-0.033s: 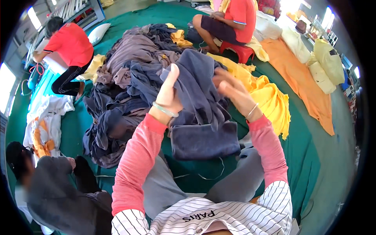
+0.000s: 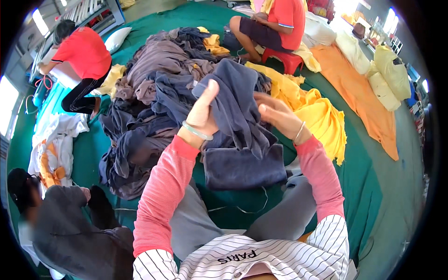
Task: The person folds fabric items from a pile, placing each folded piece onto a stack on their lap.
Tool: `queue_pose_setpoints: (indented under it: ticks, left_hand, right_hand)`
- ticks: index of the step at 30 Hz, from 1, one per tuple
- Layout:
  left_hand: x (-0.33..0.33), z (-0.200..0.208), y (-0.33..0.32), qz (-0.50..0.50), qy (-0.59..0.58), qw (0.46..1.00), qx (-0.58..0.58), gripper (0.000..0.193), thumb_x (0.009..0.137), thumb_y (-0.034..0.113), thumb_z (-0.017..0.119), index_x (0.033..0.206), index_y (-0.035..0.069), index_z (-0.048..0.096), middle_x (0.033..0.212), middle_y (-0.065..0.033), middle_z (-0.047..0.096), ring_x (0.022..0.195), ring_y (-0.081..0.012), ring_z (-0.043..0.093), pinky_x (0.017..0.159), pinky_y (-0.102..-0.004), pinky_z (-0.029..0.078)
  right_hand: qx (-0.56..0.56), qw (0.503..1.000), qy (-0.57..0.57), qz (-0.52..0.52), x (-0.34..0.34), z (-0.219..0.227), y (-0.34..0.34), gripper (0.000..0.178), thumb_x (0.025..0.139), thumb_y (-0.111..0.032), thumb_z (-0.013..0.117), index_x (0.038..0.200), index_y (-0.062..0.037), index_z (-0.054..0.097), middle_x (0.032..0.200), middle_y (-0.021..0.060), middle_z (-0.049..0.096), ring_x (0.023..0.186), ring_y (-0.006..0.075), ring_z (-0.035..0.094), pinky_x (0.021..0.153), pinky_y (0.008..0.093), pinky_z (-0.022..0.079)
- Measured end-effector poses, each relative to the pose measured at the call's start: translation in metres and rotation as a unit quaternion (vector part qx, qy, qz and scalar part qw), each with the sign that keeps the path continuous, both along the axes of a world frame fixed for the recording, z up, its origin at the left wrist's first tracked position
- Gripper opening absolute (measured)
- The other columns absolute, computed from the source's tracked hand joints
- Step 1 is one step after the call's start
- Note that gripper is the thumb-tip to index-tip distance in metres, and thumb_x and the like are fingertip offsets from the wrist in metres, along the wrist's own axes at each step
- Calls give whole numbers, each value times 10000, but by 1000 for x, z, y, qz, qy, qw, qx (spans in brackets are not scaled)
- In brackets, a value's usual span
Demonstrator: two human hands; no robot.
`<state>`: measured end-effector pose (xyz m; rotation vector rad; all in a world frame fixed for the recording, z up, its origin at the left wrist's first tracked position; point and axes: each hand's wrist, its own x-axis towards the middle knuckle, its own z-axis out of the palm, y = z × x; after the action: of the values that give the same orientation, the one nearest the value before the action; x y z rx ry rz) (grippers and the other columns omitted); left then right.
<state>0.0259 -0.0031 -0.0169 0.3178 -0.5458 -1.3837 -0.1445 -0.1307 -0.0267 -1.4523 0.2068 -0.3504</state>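
A dark blue-grey cloth [image 2: 232, 86], folded and partly hanging in creases, is held up in front of me. My left hand [image 2: 203, 112] supports its left side, the thumb pointing up and the fingers hidden behind the fabric. At the cloth's right edge my right hand [image 2: 278, 114] has its fingers stretched out, slightly smeared, with the thumb toward the cloth; whether it touches is unclear. Below the hanging end lies a neatly folded dark grey cloth bundle [image 2: 245, 169], between my legs.
A large heap of dark cloth [image 2: 158, 65] spreads ahead and left on the green ground sheet [image 2: 359, 182]. Yellow cloth [image 2: 322, 119] and orange cloth [image 2: 357, 93] lie right. One person sits on a red stool [image 2: 282, 59]; two more people are at the left.
My right hand has shifted slightly and shows less blur, its fingers now nearer together. The held cloth has moved a little; my left hand stays about where it was.
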Motion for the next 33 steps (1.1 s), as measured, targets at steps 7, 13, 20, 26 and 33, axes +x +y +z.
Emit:
queue_pose_setpoints:
  ticks: [7,13,20,26,33]
  left_hand:
    - [18,-24,5,267,-739,617,-49,603,621,166,704,1122,-86,484,1044,-165,597,958,-313,572,856,-324,446]
    - [58,-15,14,252,-719,624,174,215,677,81,569,850,-34,624,666,-53,602,538,-217,559,554,-264,457]
    - [66,-17,29,172,-348,887,250,142,823,196,598,867,68,640,681,44,587,549,-49,525,549,-197,438]
    - [49,-4,50,154,-273,931,186,153,846,225,605,853,77,642,782,24,638,663,-48,572,614,-185,435]
    - [26,21,55,232,-429,869,80,97,789,36,621,885,26,623,808,13,610,723,-36,521,648,-190,399]
  right_hand:
    - [216,965,-103,-107,-18,7,-4,178,873,-165,553,1012,-55,576,956,15,610,877,124,586,792,266,468]
    - [300,918,-167,-200,-62,13,-53,236,892,-243,523,942,-28,608,891,49,649,792,137,625,720,253,502]
    - [190,937,-125,-265,-96,1,-65,140,883,-153,529,962,-53,587,899,20,624,804,114,603,712,231,478]
    - [32,939,-107,-325,-132,1,-51,175,884,-111,514,1047,-47,525,958,22,586,863,90,563,756,217,443]
    - [-77,898,-169,-399,-152,2,-48,225,839,-12,543,1056,-38,491,913,-4,547,882,62,517,789,195,399]
